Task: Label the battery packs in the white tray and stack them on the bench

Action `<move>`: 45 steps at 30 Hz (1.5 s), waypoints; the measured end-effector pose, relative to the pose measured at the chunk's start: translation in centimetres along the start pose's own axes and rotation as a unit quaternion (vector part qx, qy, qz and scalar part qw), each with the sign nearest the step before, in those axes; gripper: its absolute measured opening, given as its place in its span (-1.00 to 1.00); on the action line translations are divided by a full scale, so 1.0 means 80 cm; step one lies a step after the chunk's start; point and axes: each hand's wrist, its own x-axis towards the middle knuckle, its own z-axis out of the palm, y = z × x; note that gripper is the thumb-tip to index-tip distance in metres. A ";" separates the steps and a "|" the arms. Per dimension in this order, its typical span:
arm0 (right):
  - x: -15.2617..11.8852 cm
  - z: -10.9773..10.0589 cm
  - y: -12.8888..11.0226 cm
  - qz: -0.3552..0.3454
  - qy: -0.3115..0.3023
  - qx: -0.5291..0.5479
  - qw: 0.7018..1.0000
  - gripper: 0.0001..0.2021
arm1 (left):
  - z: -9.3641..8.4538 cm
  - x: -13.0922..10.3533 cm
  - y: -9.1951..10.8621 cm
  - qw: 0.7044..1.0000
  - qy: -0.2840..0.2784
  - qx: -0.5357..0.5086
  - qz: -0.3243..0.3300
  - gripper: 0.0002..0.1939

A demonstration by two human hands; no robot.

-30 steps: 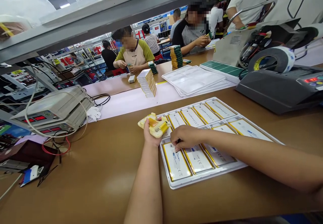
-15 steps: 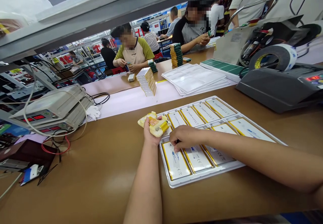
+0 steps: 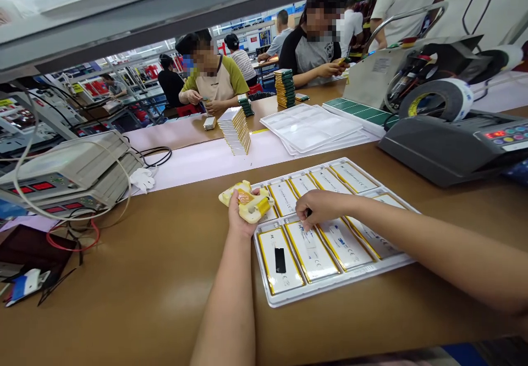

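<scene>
A flat white tray (image 3: 275, 301) holds rows of flat silver battery packs with yellow edges. On the near-left battery pack (image 3: 270, 269) lies a black rectangular strip (image 3: 280, 260). My right hand (image 3: 319, 207) is over the second battery pack (image 3: 315, 258) of the near row, its fingers pinched together. A dark bit shows between the fingers; what it is cannot be made out. Beneath the fingertips lies a pale strip (image 3: 309, 240). My left hand (image 3: 242, 217) grips a cream plastic piece with yellow and copper-coloured parts (image 3: 251, 205), at the tray's left edge.
Stacked trays (image 3: 309, 126) and a pile of battery packs (image 3: 235, 131) stand beyond. A dark machine with a tape roll (image 3: 441, 102) is at the right. Meters (image 3: 53, 173) with cables stand at the left. Two co-workers (image 3: 214, 80) sit opposite; a shelf beam crosses overhead.
My right hand has moved right from the near-left battery pack to the one beside it. The black strip now shows on the first pack. My left hand keeps its hold.
</scene>
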 end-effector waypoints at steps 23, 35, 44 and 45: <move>-0.042 -0.024 0.060 0.004 0.035 0.036 0.999 -0.77 | 0.009 0.000 0.006 1.000 0.004 0.012 -0.007 -0.68; -0.048 -0.006 0.053 -0.041 -0.004 0.051 0.998 -0.76 | 0.008 0.000 0.007 1.000 -0.023 0.016 0.010 -0.71; -0.085 -0.036 0.118 0.004 0.006 0.156 0.988 -0.70 | 0.011 0.002 0.011 0.999 -0.013 0.029 0.004 -0.69; -0.090 -0.038 0.126 0.020 0.023 0.116 0.993 -0.72 | 0.010 0.003 0.011 0.999 -0.016 0.030 0.000 -0.68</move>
